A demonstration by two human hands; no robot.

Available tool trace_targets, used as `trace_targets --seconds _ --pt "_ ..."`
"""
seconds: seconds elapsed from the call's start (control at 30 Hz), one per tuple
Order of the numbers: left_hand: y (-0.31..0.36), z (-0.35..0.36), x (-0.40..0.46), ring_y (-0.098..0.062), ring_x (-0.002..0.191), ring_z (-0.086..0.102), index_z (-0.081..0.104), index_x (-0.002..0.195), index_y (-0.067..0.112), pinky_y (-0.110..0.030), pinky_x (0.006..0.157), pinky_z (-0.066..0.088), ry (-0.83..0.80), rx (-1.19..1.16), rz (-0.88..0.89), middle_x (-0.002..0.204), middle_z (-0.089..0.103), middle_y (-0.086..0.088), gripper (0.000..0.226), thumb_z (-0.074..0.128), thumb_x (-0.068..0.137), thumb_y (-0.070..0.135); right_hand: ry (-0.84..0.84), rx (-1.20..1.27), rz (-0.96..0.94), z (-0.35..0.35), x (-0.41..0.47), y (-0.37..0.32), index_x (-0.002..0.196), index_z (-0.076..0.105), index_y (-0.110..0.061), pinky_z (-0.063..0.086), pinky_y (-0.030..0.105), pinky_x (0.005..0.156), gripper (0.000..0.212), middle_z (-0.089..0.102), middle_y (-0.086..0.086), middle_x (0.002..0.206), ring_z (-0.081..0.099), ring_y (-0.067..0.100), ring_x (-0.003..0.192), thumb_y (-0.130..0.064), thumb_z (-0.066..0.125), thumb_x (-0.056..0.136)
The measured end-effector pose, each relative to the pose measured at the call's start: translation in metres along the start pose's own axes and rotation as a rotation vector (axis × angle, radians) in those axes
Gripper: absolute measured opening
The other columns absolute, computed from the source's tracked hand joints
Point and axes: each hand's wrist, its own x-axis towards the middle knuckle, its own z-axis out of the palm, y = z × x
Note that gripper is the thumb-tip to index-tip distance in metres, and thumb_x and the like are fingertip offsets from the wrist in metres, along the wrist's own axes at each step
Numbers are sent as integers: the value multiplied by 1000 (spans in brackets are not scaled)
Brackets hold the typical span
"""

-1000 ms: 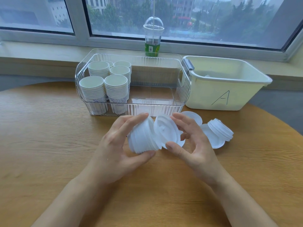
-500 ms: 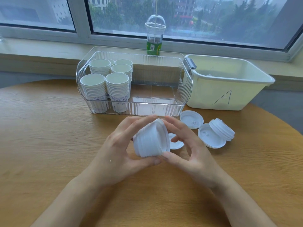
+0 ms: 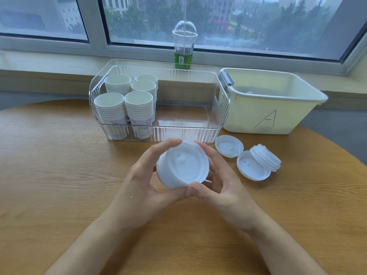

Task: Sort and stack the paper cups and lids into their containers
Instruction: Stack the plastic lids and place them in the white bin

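Observation:
A stack of white plastic lids (image 3: pixel 183 165) is held above the table between both hands. My left hand (image 3: pixel 145 181) grips its left side, fingers over the top and thumb underneath. My right hand (image 3: pixel 220 181) grips the right side and the thumb presses the lower rim. The stack's flat face is turned toward me. Several stacks of paper cups (image 3: pixel 127 100) stand in the left part of the clear ribbed container (image 3: pixel 218 116). A single lid (image 3: pixel 229 145) and a small pile of lids (image 3: pixel 258 164) lie on the table to the right.
A pale bin marked "A" (image 3: pixel 266 116) stands at the back right, touching the clear container. A domed plastic drink cup (image 3: pixel 184 47) sits on the window sill. The round wooden table (image 3: pixel 59 175) ends in a curved edge at the right.
The single lid in my right hand was pushed onto the stack. Both hands then turned the stack so its flat face points toward me, and my right thumb moved to its rim.

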Motion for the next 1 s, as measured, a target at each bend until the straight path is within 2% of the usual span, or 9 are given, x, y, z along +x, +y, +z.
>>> trace_targets --seconds 0.2,0.33,0.43,0.53,0.7,0.8,0.93,1.0 --pt "-2 1 2 -26 134 58 46 151 25 -46 106 52 -5 39 15 145 58 4 93 94 74 42 101 -18 -59 -1 2 3 155 40 -37 57 37 101 79 62 -8 142 59 18 134 -17 78 88" --pt "-4 2 1 -23 135 58 46 151 24 -48 106 53 8 72 30 145 58 8 91 92 75 45 100 -86 -80 2 2 5 151 46 -40 55 29 98 77 61 -17 140 57 14 135 -18 81 87" --pt "-8 1 1 -21 135 58 46 152 25 -47 107 52 8 87 12 145 58 10 90 90 77 50 76 -127 -93 3 2 7 151 45 -40 55 33 101 77 59 -15 144 55 16 138 -20 83 88" --pt "-13 -4 3 -20 133 59 47 151 28 -47 107 52 31 116 -16 143 59 11 90 87 76 54 115 -206 -111 -1 3 10 152 45 -39 54 37 104 77 58 -13 146 55 18 138 -30 84 86" --pt "-31 -24 8 -13 135 58 48 150 35 -48 114 48 167 150 -171 144 59 15 93 90 71 60 192 -514 -135 -13 3 12 150 47 -38 38 20 114 76 55 -23 146 48 6 141 -47 83 85" --pt "-42 -38 10 -10 128 60 48 147 39 -49 111 51 267 159 -260 139 62 15 94 93 67 59 203 -653 -98 -18 4 13 151 45 -40 25 5 112 78 48 -29 149 39 -5 143 -55 79 82" --pt "-59 -54 11 -15 126 61 48 146 39 -51 109 51 382 205 -347 136 63 13 99 95 62 63 178 -712 -51 -23 5 20 153 42 -43 21 6 116 81 44 -28 152 33 -5 147 -59 78 82" --pt "-66 -61 11 -18 127 59 47 146 37 -51 111 50 410 238 -395 137 62 10 99 95 62 57 174 -728 -33 -25 6 22 153 41 -44 21 10 117 81 43 -28 152 32 -6 147 -56 80 83"
